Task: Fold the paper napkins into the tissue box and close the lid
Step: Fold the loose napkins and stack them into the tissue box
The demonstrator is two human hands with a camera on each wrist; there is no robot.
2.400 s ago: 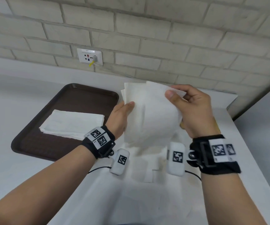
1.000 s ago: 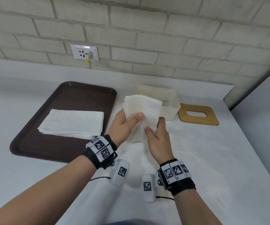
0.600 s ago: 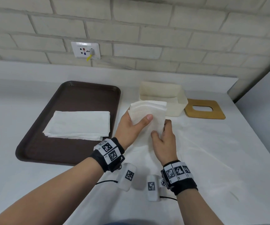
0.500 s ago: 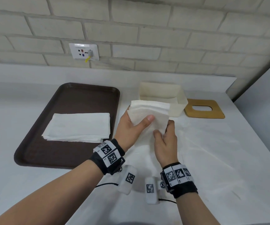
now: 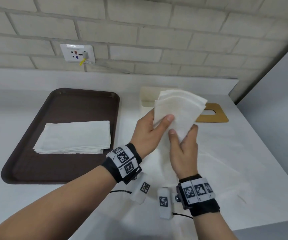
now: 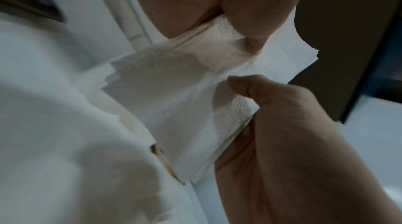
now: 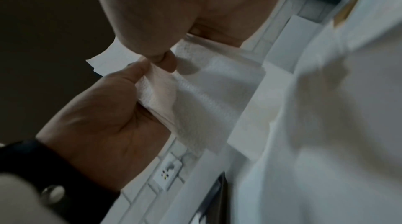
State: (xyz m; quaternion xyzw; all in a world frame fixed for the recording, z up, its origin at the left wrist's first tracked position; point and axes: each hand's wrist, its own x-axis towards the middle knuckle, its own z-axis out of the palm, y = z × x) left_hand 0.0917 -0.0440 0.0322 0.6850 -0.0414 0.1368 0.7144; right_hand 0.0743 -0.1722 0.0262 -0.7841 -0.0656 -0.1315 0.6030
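Both hands hold a folded bundle of white paper napkins [image 5: 178, 108] above the table, its layers fanned and tilted to the right. My left hand [image 5: 157, 125] grips the bundle's left edge, thumb on the front. My right hand [image 5: 183, 141] pinches its lower corner between thumb and fingers. In the left wrist view the napkins [image 6: 185, 98] sit between the two thumbs, and the right wrist view shows the same napkins [image 7: 206, 98]. The cream tissue box [image 5: 147, 97] stands behind the bundle, mostly hidden. Its wooden lid [image 5: 216, 116] with an oval slot lies flat to the right of the box.
A brown tray [image 5: 35, 158] on the left holds a stack of flat white napkins [image 5: 75, 137]. A white cloth covers the table under the hands. The brick wall with a socket [image 5: 77, 52] runs behind. The table's right edge [image 5: 269, 153] drops off beside a grey wall.
The loose sheets held up wide have been folded into a narrow bundle. In the last half second the bundle rose and tilted right, now covering most of the box.
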